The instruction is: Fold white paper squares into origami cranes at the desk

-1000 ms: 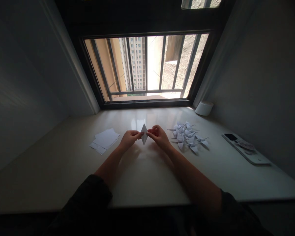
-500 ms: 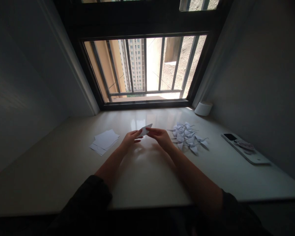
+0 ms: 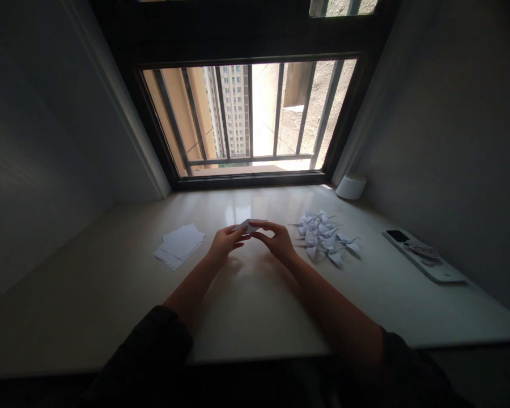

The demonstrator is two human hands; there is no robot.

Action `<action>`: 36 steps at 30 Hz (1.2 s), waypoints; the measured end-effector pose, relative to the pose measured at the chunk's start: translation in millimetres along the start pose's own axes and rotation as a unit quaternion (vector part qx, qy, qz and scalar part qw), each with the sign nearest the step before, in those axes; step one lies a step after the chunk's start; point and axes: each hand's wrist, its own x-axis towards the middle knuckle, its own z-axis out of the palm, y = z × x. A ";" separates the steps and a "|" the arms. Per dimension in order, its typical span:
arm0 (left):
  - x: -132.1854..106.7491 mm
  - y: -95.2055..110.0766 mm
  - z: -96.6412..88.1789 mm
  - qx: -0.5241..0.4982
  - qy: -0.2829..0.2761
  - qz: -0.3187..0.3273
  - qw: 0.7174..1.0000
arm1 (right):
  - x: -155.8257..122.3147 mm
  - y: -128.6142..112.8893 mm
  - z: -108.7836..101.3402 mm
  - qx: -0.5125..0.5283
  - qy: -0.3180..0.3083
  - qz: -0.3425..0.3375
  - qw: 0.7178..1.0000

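Observation:
A small piece of folded white paper (image 3: 255, 224) is held between both hands, a little above the white sill. My left hand (image 3: 226, 242) pinches its left part between thumb and fingers. With the thumb below and fingertips along the upper edge, my right hand (image 3: 277, 240) grips the right part. Fingers cover some of the folds. To the right of my right hand lies a cluster of several folded paper cranes (image 3: 323, 235). Left of my left hand rests a loose stack of flat white paper sheets (image 3: 183, 243).
A phone (image 3: 425, 258) with a ring grip on its back lies at the right by the wall. In the far right corner stands a white round object (image 3: 351, 187). The dark-framed barred window (image 3: 250, 180) bounds the back of the sill (image 3: 255, 317).
The folded paper has turned from a slanted, pointed position to lie flatter and lower. My right thumb has come down away from the fingers, and the right fingers now arch over the paper.

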 end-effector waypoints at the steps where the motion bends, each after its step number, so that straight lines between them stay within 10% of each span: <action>1: -0.4 0.8 0.4 0.003 0.000 0.001 1.000 | 0.1 0.4 -0.3 0.010 -0.009 -0.005 1.000; 25: 6.0 2.4 -11.7 -0.034 0.040 -0.020 0.998 | 1.7 8.9 -1.3 0.069 -0.014 0.057 0.996; 36: 4.3 2.2 -5.7 -0.014 0.086 0.081 0.993 | 3.4 9.7 -2.2 0.115 0.002 0.086 0.990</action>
